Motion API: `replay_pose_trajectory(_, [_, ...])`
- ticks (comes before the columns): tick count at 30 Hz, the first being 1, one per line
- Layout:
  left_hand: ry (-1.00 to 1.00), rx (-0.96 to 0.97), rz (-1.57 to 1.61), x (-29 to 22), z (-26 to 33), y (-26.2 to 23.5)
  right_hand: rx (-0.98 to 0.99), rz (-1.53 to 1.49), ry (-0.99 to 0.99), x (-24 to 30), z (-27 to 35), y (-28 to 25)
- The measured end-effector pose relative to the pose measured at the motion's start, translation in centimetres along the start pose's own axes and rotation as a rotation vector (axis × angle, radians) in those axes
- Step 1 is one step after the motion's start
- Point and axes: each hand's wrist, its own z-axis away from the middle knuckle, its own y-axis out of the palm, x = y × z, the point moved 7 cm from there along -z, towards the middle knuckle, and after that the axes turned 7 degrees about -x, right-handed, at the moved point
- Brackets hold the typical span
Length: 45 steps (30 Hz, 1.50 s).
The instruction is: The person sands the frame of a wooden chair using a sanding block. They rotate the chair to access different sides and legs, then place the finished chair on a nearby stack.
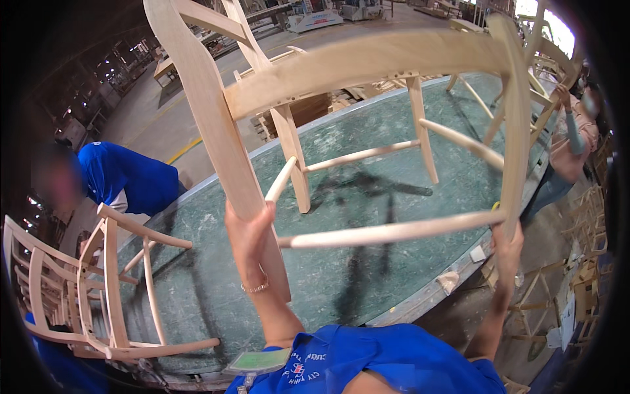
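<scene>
Left of the green table (367, 131), one second chair frame (98, 289) is standing. Above the table, one unfinished chair frame (367, 62) is being lifted: left hand (249, 230) gripping one leg, right hand (506, 244) gripping another.

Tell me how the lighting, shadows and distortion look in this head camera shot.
Head view: fisheye bends the green table edge and leaves black corners; the chair frame, gripped by the left hand and right hand, casts a dark shadow on the table; the window top right is blown out; a co-worker's face is blurred.
</scene>
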Motion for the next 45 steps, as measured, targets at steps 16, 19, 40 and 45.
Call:
replay_pose_trajectory(16, [0.01,0.117,-0.099,1.0,-14.0,2.6,-0.157,0.588,-0.463,15.6,-10.8,8.3])
replay_pose_trajectory(19, [-0.025,0.113,-0.009,0.8,-13.2,4.5,-0.212,0.636,-0.486,14.5,-12.5,8.2])
replay_pose_trajectory(40, [0.109,0.022,-0.045,-0.7,-3.9,8.0,-0.234,0.442,-0.271,1.4,-11.5,2.5])
replay_pose_trajectory(45, [0.11,0.002,-0.04,-1.2,-0.8,7.3,-0.299,0.424,-0.295,-0.6,-9.7,1.7])
